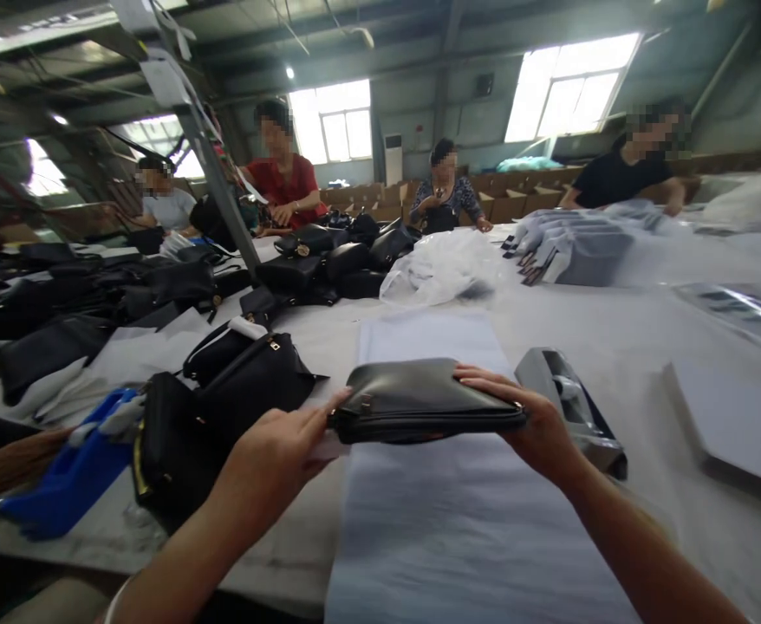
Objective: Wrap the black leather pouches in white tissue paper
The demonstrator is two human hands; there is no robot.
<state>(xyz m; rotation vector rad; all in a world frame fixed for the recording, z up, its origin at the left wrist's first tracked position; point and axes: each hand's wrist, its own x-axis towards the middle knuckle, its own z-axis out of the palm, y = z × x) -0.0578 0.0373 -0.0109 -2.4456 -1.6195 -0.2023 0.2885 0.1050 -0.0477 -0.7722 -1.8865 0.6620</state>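
A black zippered handbag (419, 392) is held level in front of me, its zip edge facing my side. My left hand (289, 446) grips its left end, with a bit of white paper showing by the fingers. At the other end my right hand (530, 416) is closed round the corner, fingers lying over the top. Beneath the bag a stack of white paper sheets (413, 529) is spread on the table. A grey tape dispenser (572, 407) stands just beyond my right hand.
Black handbags (243, 373) stand to my left, beside a blue tape dispenser (74, 477) that another person's hand (16, 468) touches. Plastic-wrapped bags (582, 243) and clear plastic (445, 264) lie farther back. A white stack (738, 425) sits at right. Several people work across the table.
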